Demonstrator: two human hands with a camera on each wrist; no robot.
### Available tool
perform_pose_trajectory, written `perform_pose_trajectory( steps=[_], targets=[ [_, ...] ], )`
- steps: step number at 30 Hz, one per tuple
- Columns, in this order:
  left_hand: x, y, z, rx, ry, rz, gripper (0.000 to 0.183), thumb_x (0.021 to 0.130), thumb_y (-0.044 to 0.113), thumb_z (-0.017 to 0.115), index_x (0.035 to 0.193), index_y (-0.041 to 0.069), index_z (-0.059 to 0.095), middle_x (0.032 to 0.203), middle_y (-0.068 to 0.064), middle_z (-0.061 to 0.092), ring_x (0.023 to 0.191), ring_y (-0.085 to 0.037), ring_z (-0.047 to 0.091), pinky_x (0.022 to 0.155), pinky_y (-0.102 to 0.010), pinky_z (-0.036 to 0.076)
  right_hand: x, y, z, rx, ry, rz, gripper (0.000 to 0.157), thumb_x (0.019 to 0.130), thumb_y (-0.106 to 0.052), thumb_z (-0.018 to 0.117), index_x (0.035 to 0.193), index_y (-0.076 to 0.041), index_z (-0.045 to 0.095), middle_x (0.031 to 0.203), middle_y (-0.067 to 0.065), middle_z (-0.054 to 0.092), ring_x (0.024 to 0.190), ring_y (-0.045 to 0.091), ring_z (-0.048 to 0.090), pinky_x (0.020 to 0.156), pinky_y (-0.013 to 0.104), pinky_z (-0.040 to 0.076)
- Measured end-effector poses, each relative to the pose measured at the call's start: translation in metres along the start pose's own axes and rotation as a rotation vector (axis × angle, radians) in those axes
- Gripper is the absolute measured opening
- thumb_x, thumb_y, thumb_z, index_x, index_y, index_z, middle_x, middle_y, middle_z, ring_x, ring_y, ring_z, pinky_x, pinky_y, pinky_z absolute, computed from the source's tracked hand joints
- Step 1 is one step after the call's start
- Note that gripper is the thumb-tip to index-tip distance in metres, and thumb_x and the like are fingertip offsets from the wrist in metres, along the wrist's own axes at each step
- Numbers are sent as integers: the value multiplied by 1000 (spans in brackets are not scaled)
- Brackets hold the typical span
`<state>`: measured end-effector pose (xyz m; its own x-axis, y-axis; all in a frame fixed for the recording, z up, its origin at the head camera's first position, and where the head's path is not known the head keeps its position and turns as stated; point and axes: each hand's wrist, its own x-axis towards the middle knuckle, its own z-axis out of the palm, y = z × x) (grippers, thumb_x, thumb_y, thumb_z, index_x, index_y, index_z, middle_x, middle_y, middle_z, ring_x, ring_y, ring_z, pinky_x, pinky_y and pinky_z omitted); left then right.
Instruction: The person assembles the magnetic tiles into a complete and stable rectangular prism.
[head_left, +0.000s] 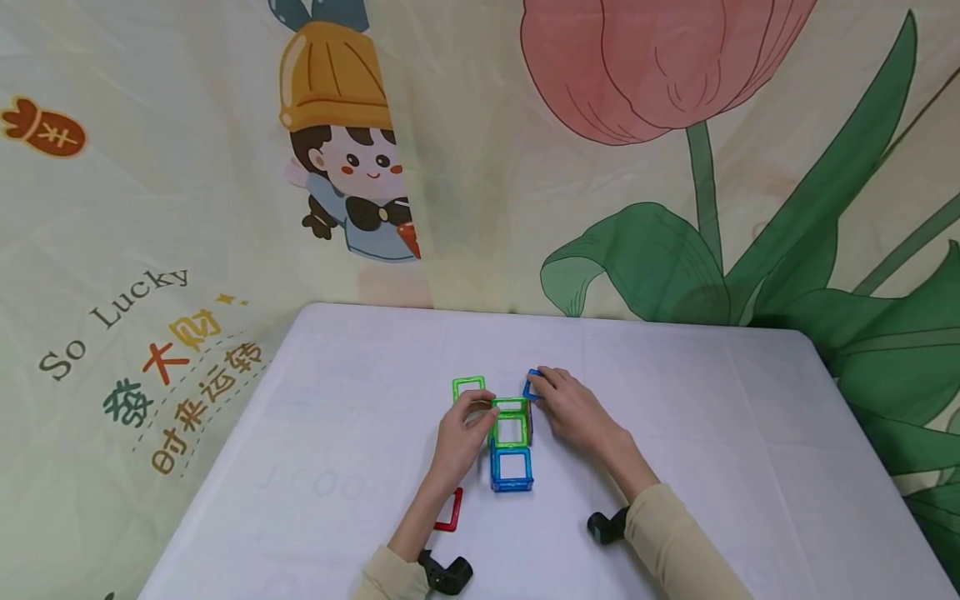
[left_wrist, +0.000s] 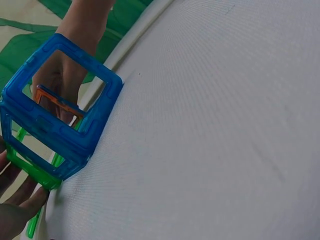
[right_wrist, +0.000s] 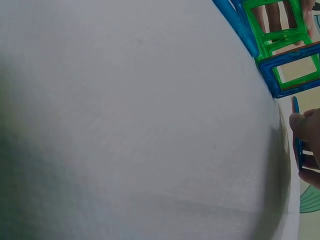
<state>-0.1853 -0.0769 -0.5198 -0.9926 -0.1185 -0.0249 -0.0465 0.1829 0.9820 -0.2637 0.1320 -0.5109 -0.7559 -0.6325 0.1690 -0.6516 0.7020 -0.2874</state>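
A small structure of see-through magnetic tiles stands between the hands, with blue tiles (head_left: 512, 486) at its near end and green tiles (head_left: 511, 416) beyond. My left hand (head_left: 459, 433) grips the left side of the green part, thumb and fingers bent against the frame. Off the far right corner, my right hand (head_left: 573, 408) pinches a separate blue square tile (right_wrist: 298, 150) between thumb and fingers; it stands on edge, a short gap from the structure in the right wrist view. A dark blue tile with an orange edge (right_wrist: 290, 57) covers the structure's right side.
Just behind the left hand is another green tile (head_left: 468, 380). A red tile (head_left: 457, 504) lies by the left forearm, partly hidden under it. Black wrist devices (head_left: 447, 575) sit at both cuffs. The white table (head_left: 712, 400) ends at a printed cloth backdrop (head_left: 480, 167).
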Motion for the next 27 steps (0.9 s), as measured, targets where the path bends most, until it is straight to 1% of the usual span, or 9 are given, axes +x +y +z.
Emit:
perform_pose_trajectory(
  steps=[8, 13, 19, 23, 27],
  targets=[
    [-1, 2, 0, 1, 4, 7, 34, 101, 24, 67, 132, 10, 61, 135, -8, 64, 130, -29, 61, 109, -44, 52, -7, 2, 3, 10, 35, 39, 52, 99, -17, 69, 147, -6, 53, 148, 16, 55, 137, 30, 53, 112, 44, 50],
    [-1, 2, 2, -17, 7, -4, 35, 101, 22, 66, 133, 9, 60, 136, -11, 62, 130, -31, 62, 109, -45, 52, -11, 2, 2, 7, 41, 89, 56, 97, -20, 73, 148, -8, 52, 146, 13, 57, 136, 27, 55, 110, 43, 51],
    [-2, 5, 4, 15, 26, -25, 34, 102, 16, 64, 134, 6, 58, 136, -15, 62, 131, -35, 60, 110, -48, 50, -14, 0, -2, 17, 41, 140, 63, 93, -25, 78, 147, -7, 53, 143, 12, 59, 133, 27, 58, 106, 42, 54],
    [-3, 10, 5, 35, 35, -30, 33, 102, 13, 62, 134, 3, 58, 136, -16, 62, 131, -36, 60, 111, -50, 49, -16, 1, -3, 43, 62, 138, 66, 90, -26, 81, 146, -5, 53, 140, 12, 59, 126, 25, 61, 104, 40, 56],
    [-2, 9, 5, 42, 33, -24, 33, 102, 15, 63, 134, 5, 58, 136, -14, 62, 131, -34, 60, 110, -48, 50, -18, 2, -3, 82, 80, 133, 66, 88, -26, 82, 144, -4, 54, 135, 11, 58, 116, 22, 62, 99, 38, 58]
  ],
)
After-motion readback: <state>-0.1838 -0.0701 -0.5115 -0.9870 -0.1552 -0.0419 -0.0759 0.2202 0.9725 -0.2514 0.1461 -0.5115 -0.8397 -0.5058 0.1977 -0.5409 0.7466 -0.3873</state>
